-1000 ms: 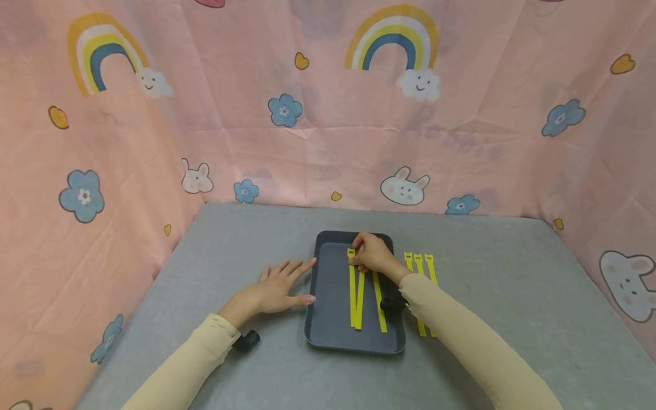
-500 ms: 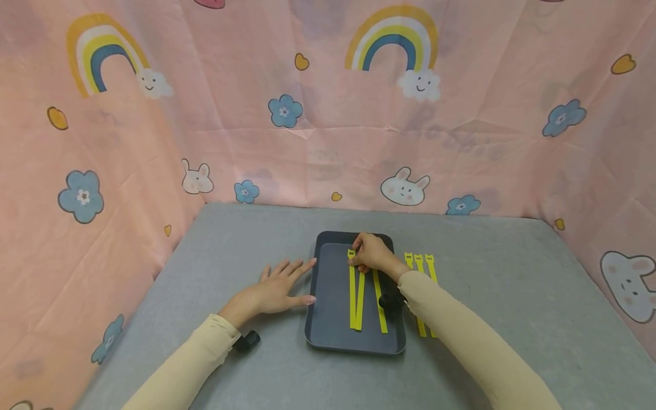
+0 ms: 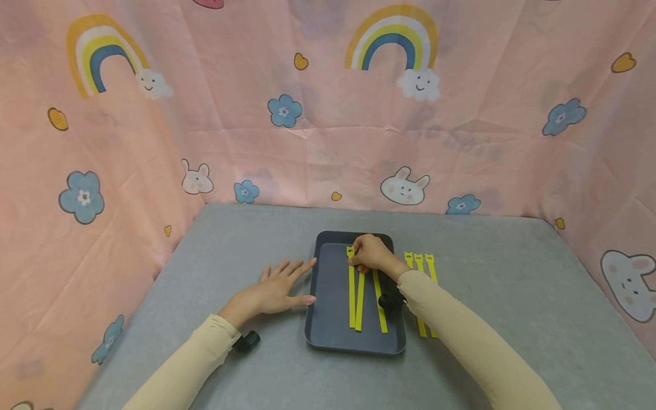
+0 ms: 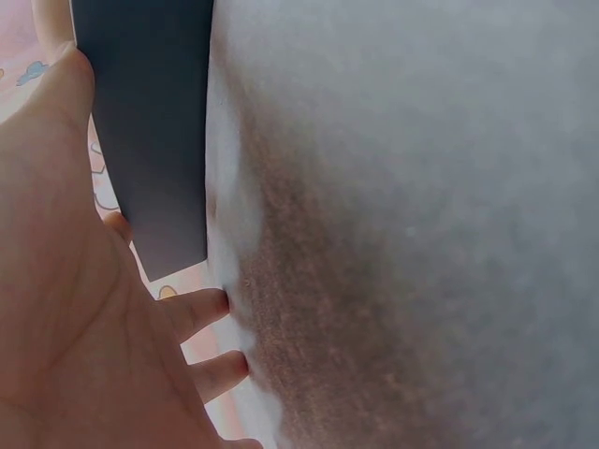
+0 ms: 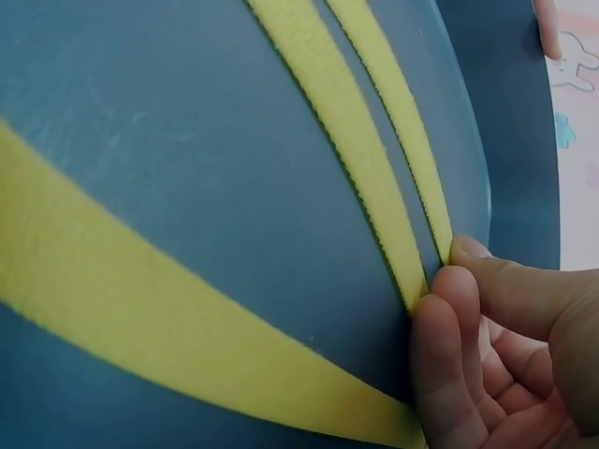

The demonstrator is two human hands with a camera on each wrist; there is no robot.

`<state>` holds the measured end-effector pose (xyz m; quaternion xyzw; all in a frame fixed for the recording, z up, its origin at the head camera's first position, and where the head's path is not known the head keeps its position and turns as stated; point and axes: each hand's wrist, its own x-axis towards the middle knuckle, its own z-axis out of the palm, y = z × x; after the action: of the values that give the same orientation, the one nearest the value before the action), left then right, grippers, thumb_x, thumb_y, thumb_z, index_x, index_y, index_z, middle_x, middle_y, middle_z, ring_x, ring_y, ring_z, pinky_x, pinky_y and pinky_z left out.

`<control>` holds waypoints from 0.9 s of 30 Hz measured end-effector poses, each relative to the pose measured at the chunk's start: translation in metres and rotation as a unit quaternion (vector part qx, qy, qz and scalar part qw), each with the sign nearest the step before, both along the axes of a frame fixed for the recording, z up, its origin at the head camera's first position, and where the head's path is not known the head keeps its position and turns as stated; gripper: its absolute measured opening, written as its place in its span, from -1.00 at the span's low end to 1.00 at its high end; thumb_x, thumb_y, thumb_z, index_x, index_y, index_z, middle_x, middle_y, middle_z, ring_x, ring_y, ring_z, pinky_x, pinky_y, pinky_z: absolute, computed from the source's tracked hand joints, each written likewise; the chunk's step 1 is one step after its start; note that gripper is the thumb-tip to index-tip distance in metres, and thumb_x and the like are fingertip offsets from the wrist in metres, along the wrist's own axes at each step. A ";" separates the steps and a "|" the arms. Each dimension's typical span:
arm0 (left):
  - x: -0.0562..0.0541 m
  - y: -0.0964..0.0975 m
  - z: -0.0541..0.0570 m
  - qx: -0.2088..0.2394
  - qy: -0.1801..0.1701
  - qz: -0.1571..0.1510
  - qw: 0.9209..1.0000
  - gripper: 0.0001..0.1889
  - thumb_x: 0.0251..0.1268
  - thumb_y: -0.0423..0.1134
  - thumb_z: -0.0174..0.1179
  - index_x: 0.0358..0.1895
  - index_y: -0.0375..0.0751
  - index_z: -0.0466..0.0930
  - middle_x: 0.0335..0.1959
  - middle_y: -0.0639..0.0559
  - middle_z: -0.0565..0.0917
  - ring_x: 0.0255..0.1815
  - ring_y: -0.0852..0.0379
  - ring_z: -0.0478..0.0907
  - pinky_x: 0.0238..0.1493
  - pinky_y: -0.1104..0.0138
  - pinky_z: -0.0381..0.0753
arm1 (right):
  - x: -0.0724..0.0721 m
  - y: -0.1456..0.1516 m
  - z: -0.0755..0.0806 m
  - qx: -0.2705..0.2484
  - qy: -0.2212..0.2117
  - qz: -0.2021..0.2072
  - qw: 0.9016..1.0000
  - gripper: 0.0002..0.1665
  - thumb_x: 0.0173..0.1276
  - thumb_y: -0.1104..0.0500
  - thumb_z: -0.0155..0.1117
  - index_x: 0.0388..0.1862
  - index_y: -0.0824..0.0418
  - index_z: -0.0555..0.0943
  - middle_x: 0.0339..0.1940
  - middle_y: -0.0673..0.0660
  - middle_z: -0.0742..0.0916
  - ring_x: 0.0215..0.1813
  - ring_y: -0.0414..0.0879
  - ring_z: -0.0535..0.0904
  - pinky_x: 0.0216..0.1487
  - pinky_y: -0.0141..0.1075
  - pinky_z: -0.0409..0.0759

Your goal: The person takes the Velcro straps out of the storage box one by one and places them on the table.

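Observation:
A dark grey tray [image 3: 328,324] lies on the table, with three long yellow hook-and-loop cable ties in it. Inside the far half of the tray, my right hand [image 3: 373,253] pinches the leftmost cable tie [image 3: 352,296] near its slotted head. The heads of the middle cable tie [image 3: 360,304] and the right cable tie [image 3: 381,304] are hidden under that hand. In the right wrist view the thumb [image 5: 477,254] is right at the end of the farthest strip. My left hand [image 3: 277,291] has its fingers spread, index and thumb tips at the tray's left rim.
Three more yellow cable ties [image 3: 430,267] lie side by side on the table right of the tray, partly covered by the right sleeve [image 3: 461,324]. A pink patterned curtain [image 3: 328,154] encloses the back and sides of the grey table [image 3: 246,228].
The head of the leftmost cable tie has shifted slightly to the left and away from me. Both hands have stayed almost where they were; the tray has not moved.

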<state>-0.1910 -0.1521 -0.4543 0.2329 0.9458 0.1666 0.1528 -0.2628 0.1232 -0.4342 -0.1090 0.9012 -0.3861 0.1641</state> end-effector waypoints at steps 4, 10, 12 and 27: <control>-0.001 0.000 -0.002 0.002 -0.001 0.001 1.000 -0.07 0.20 0.55 -0.06 0.54 0.59 -0.35 0.67 0.05 -0.06 0.67 -0.22 -0.18 0.49 -0.38 -0.27 | 0.000 0.000 -0.002 0.005 0.016 0.002 1.000 -0.83 0.29 0.29 0.39 -0.37 0.34 0.57 -0.54 0.20 0.72 -0.61 -0.14 0.63 -0.46 -0.29 0.68; 0.002 0.001 0.003 -0.003 -0.001 -0.001 1.000 -0.07 0.21 0.56 -0.08 0.57 0.53 -0.33 0.66 0.01 -0.04 0.66 -0.23 -0.17 0.48 -0.39 -0.26 | 0.002 -0.001 -0.003 -0.003 0.026 -0.011 1.000 -0.76 0.29 0.26 0.41 -0.49 0.29 0.53 -0.63 0.15 0.66 -0.65 -0.14 0.60 -0.51 -0.30 0.67; 0.003 0.001 0.006 -0.001 -0.003 -0.002 1.000 -0.07 0.22 0.54 -0.07 0.58 0.48 -0.29 0.66 -0.03 -0.02 0.66 -0.25 -0.16 0.47 -0.40 -0.26 | 0.002 -0.001 -0.003 -0.007 0.029 -0.013 0.999 -0.75 0.30 0.25 0.40 -0.48 0.28 0.52 -0.64 0.13 0.65 -0.65 -0.15 0.59 -0.52 -0.30 0.66; -0.001 0.000 -0.002 -0.005 -0.004 0.007 1.000 -0.08 0.20 0.56 -0.07 0.54 0.60 -0.36 0.66 0.05 -0.05 0.67 -0.22 -0.19 0.49 -0.38 -0.27 | 0.006 -0.005 -0.001 -0.059 0.064 -0.017 0.996 -0.84 0.34 0.24 0.36 -0.20 0.30 0.59 -0.35 0.23 0.73 -0.64 -0.09 0.54 -0.51 -0.32 0.58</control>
<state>-0.1923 -0.1518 -0.4562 0.2246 0.9477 0.1641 0.1562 -0.2567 0.1180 -0.4356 -0.1274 0.8874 -0.4333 0.0926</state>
